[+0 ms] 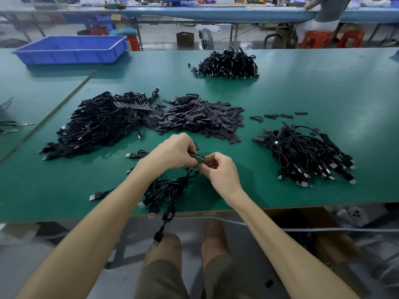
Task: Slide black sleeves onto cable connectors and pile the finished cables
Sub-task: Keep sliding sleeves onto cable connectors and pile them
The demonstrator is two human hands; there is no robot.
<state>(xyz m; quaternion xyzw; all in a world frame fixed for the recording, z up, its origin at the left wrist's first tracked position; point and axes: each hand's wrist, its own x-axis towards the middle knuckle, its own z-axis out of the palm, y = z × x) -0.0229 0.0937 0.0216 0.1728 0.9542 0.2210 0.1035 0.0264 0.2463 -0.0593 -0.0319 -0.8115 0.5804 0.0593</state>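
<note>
Mid-task: both hands, left [174,151] and right [218,167], pinching board [197,158] near front edge. Sleeved pile [306,156] right edge; bigger unsleeved heap [97,124], sleeves [194,117] remaining.

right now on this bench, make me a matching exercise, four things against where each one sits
Things:
1. blue tray
2. sleeve pile
3. big cable pile
4. cable bundle

Places:
a. middle of the table
b. far left corner
c. under the hands, at the near edge
d. left of the sleeves

Pairs: 1-b, 2-a, 3-d, 4-c
</note>
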